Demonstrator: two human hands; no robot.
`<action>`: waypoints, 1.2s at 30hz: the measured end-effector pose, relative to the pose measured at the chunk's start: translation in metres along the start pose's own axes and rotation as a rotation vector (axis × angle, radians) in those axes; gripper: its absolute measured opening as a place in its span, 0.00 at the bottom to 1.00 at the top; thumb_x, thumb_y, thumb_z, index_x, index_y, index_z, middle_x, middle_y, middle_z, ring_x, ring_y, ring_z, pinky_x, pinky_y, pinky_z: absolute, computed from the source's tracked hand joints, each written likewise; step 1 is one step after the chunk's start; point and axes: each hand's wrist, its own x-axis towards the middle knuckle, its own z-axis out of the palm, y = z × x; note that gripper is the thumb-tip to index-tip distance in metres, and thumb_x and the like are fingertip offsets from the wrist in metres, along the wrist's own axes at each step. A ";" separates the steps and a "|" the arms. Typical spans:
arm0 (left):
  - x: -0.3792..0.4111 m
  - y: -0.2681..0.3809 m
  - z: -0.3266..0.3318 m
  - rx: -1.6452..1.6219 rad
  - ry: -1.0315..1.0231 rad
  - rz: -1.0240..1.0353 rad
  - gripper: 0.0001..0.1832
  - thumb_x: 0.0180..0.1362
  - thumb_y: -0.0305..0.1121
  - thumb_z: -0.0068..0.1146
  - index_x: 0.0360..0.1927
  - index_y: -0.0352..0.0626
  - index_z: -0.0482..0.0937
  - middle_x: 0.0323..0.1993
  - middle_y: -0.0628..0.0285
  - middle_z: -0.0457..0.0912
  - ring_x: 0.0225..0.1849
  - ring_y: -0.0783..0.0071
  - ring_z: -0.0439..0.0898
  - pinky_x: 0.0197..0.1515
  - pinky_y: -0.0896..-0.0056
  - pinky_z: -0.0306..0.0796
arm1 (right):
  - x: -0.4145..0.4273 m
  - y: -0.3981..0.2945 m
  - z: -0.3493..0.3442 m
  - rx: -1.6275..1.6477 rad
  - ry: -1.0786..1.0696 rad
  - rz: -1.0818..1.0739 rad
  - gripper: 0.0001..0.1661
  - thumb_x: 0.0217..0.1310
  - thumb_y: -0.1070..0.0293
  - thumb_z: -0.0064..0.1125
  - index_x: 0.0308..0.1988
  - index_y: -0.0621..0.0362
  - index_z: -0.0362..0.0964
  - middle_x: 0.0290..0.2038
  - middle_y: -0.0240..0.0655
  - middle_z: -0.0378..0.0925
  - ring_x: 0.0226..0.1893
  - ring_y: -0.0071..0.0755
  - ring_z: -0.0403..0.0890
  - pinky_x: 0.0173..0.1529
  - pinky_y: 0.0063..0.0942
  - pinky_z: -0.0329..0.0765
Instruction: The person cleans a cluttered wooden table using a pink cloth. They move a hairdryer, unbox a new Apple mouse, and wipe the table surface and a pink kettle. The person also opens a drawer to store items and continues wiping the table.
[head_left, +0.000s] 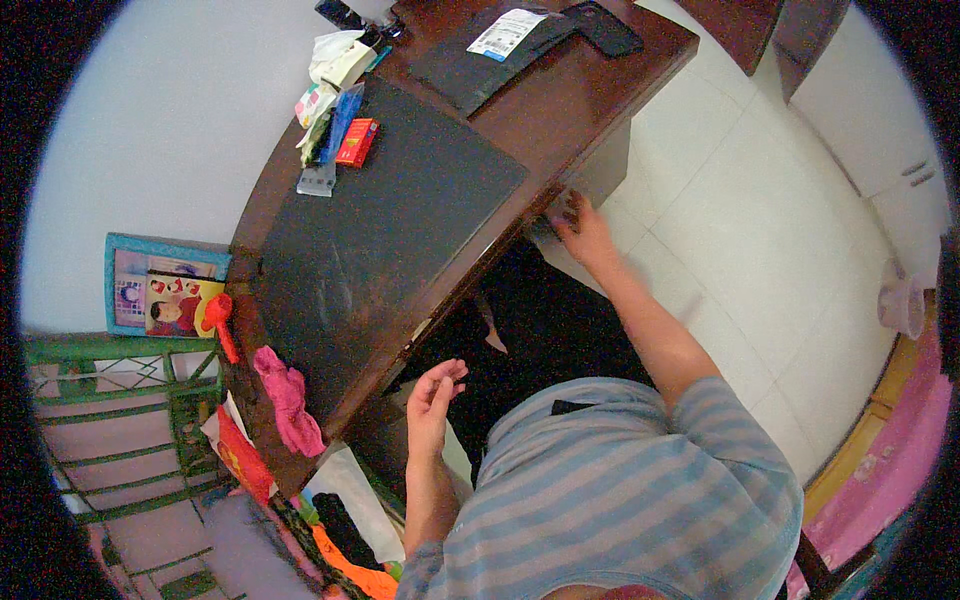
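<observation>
Before me stands a dark wooden desk (577, 112) with a dark mat (390, 180) on its top. My right hand (581, 229) is at the desk's front edge, by the side unit below the top; its fingers are bent and partly blurred, and whether they grip anything cannot be made out. Near my body, just off the desk's front edge, my left hand (437, 386) is raised with loosely curled fingers and nothing in it. On the mat's far side lie a small red box (358, 142) and a blue plastic packet (345, 124).
A pack of tissues (341, 60), a black plastic mailer with a label (480, 75) and a black phone-like object (604, 30) lie at the far end. At left are a pink cloth (289, 401), a red hairbrush-like object (217, 315) and a blue picture frame (127, 285).
</observation>
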 end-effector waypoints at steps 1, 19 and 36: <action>-0.003 0.002 0.001 -0.001 -0.006 0.017 0.16 0.70 0.31 0.50 0.58 0.37 0.76 0.56 0.57 0.81 0.58 0.67 0.78 0.58 0.67 0.72 | 0.000 -0.005 0.004 -0.044 -0.076 0.017 0.35 0.58 0.63 0.63 0.62 0.63 0.62 0.54 0.58 0.76 0.54 0.63 0.76 0.58 0.48 0.75; 0.003 0.093 0.004 0.133 0.066 0.544 0.10 0.60 0.19 0.54 0.43 0.37 0.84 0.46 0.55 0.85 0.49 0.64 0.82 0.55 0.66 0.73 | 0.060 -0.190 -0.086 -0.262 0.205 -0.575 0.18 0.62 0.71 0.57 0.52 0.54 0.73 0.50 0.42 0.77 0.43 0.42 0.80 0.50 0.35 0.77; -0.012 0.074 -0.023 -0.505 -0.195 0.460 0.14 0.69 0.34 0.53 0.54 0.41 0.77 0.51 0.60 0.82 0.54 0.66 0.80 0.55 0.63 0.74 | 0.289 -0.249 -0.036 -0.322 0.318 -0.624 0.29 0.70 0.48 0.53 0.60 0.56 0.73 0.60 0.40 0.76 0.58 0.43 0.77 0.61 0.36 0.71</action>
